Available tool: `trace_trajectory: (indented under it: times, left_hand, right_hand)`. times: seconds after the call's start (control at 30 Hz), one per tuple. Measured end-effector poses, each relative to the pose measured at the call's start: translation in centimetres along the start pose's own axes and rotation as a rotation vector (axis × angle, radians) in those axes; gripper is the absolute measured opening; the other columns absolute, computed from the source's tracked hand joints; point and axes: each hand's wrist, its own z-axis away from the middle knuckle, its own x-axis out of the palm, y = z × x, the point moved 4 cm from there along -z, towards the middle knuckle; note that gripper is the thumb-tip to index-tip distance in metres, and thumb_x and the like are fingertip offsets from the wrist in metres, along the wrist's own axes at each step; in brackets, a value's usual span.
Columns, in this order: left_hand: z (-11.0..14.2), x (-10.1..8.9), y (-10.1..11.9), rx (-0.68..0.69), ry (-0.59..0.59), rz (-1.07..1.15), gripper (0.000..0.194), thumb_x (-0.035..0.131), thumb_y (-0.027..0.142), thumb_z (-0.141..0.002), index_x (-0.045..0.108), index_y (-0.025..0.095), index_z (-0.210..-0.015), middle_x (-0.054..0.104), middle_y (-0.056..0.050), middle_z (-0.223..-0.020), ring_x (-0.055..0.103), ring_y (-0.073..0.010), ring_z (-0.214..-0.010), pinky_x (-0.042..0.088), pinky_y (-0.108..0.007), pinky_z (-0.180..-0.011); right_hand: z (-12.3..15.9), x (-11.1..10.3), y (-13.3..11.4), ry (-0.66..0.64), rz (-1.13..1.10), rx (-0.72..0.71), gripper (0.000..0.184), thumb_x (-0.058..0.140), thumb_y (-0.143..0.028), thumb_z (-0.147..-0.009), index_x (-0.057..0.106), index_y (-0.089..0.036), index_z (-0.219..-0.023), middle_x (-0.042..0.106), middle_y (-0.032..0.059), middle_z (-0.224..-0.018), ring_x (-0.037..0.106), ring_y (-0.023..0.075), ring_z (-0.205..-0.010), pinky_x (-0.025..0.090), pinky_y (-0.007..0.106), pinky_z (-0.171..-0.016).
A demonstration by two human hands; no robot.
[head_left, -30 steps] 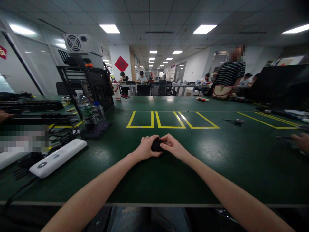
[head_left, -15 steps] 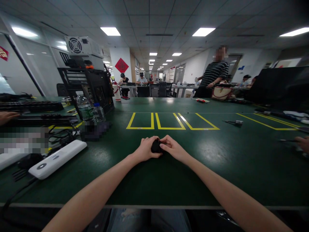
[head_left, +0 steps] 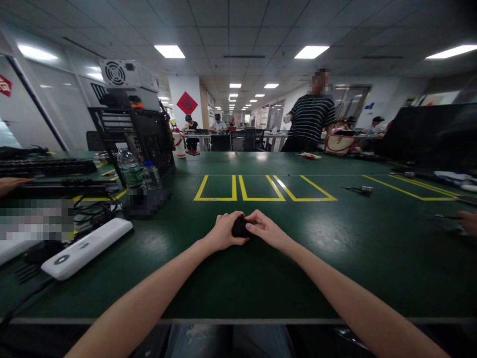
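Note:
My left hand (head_left: pixel 225 231) is wrapped round a small black rounded object (head_left: pixel 239 227), whose exact kind I cannot make out. From the other side, the thumb and fingers of my right hand (head_left: pixel 263 227) close on its right edge. Both hands rest low over the green table (head_left: pixel 238 283), in front of the yellow tape outlines (head_left: pixel 258 200). Part of the object is hidden behind my fingers.
On the left lie a white power strip (head_left: pixel 87 248), tangled cables and plastic bottles (head_left: pixel 129 166) beside an open computer case (head_left: pixel 149 132). A screwdriver-like tool (head_left: pixel 360 189) lies to the right. Other people's hands (head_left: pixel 468 222) show at both side edges; a person in stripes (head_left: pixel 312 119) stands beyond.
My hands keep the same hold on the black object, with hardly any movement. The person in stripes has shifted left in the background. The view has turned slightly.

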Motion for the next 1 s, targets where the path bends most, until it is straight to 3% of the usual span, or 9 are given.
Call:
trace_trajectory:
  times: [0.23,0.47,0.6,0.77,0.87,1.0]
  left_hand:
    - [0.0,-0.2,0.1,-0.003,-0.005,0.016,0.057,0.062,0.040,-0.061,0.038,0.024,-0.109,0.052,-0.003,-0.101,0.049,-0.0225,-0.090,0.032,-0.036,-0.080]
    - [0.1,-0.3,0.3,-0.033,-0.016,0.025,0.056,0.062,0.038,-0.061,0.038,0.025,-0.110,0.052,-0.003,-0.102,0.050,-0.0226,-0.090,0.032,-0.036,-0.081]
    - [0.2,-0.4,0.4,-0.022,-0.026,0.031,0.058,0.062,0.041,-0.062,0.037,0.025,-0.111,0.051,-0.003,-0.103,0.049,-0.0229,-0.092,0.032,-0.037,-0.081]
    - [0.1,-0.3,0.2,-0.027,-0.011,0.016,0.058,0.063,0.040,-0.060,0.038,0.024,-0.110,0.052,-0.003,-0.101,0.049,-0.0232,-0.091,0.032,-0.037,-0.081]
    - [0.0,-0.1,0.1,-0.040,-0.007,-0.003,0.057,0.063,0.040,-0.060,0.039,0.024,-0.109,0.052,-0.003,-0.100,0.049,-0.0240,-0.091,0.031,-0.038,-0.081]
    - [0.1,-0.1,0.0,-0.040,-0.006,0.002,0.058,0.063,0.041,-0.060,0.038,0.024,-0.110,0.052,-0.004,-0.100,0.050,-0.0236,-0.090,0.032,-0.038,-0.081]
  right_hand:
    - [-0.3,-0.1,0.6,0.076,0.052,0.059,0.025,0.054,-0.030,-0.073,0.046,-0.019,-0.094,0.052,0.0032,-0.098,0.051,0.0177,-0.094,0.042,0.039,-0.084]
    - [0.3,0.1,-0.6,-0.028,-0.003,0.042,0.029,0.060,-0.025,-0.069,0.045,-0.021,-0.093,0.050,0.0016,-0.102,0.050,0.0182,-0.099,0.042,0.038,-0.085]
    - [0.3,0.0,-0.5,0.039,0.028,0.035,0.020,0.053,-0.033,-0.074,0.047,-0.020,-0.088,0.051,0.0017,-0.098,0.052,0.0180,-0.094,0.043,0.039,-0.082]
    - [-0.3,-0.1,0.8,0.083,-0.005,0.083,0.026,0.055,-0.033,-0.072,0.046,-0.020,-0.092,0.052,0.0025,-0.097,0.052,0.0176,-0.092,0.044,0.039,-0.081]
    - [-0.4,-0.1,1.2,0.049,-0.017,0.115,0.027,0.053,-0.033,-0.073,0.047,-0.019,-0.095,0.052,0.0035,-0.099,0.051,0.0176,-0.094,0.043,0.039,-0.083]
    - [-0.1,0.0,0.3,-0.027,-0.024,0.052,0.032,0.062,-0.026,-0.067,0.046,-0.020,-0.094,0.051,0.0019,-0.100,0.050,0.0185,-0.098,0.041,0.039,-0.086]
